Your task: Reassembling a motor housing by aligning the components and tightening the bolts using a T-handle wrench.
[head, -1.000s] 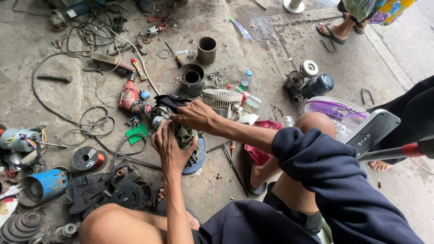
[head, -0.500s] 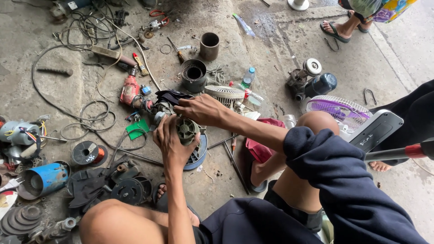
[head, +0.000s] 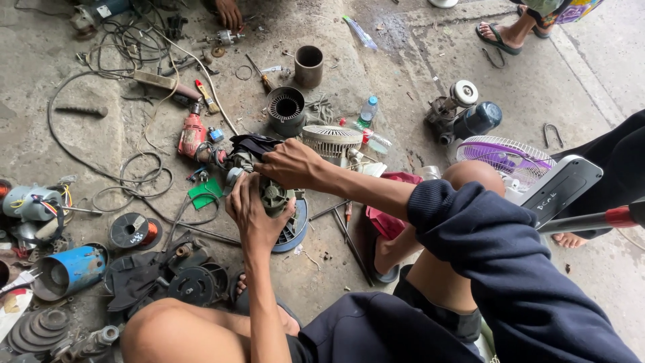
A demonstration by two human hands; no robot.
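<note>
Grey-green metal, round and finned: we note a small motor part [head: 274, 196] gripped between both hands above the concrete floor [head: 416, 81]. Our left hand [head: 255, 214] is closed around the part from below and from its near side, fingers curled up against its rim. Our right hand [head: 290, 163] comes over the top of the part, fingers bent down onto its far edge, thumb side toward us; we read it as closed on the same part. A dark cloth [head: 252, 143] lies just beyond the right hand, touching the knuckles or nearly so; we cannot tell which. Directly under the left hand sits a blue round fan grille [head: 294, 227], partly covered by the wrist. Just past the right hand stands a white ribbed fan housing [head: 331, 139], and farther out a black cylindrical motor shell [head: 285, 107]. To the left of both hands a red power drill [head: 192, 133] lies on the floor, with a green card [head: 205, 193] nearer the left hand. A black wire spool [head: 132, 230] rests well to the left of the left hand. To the right of the right forearm a purple fan guard [head: 500, 156] lies flat. Another person's hand [head: 230, 13] shows far beyond ours
</note>
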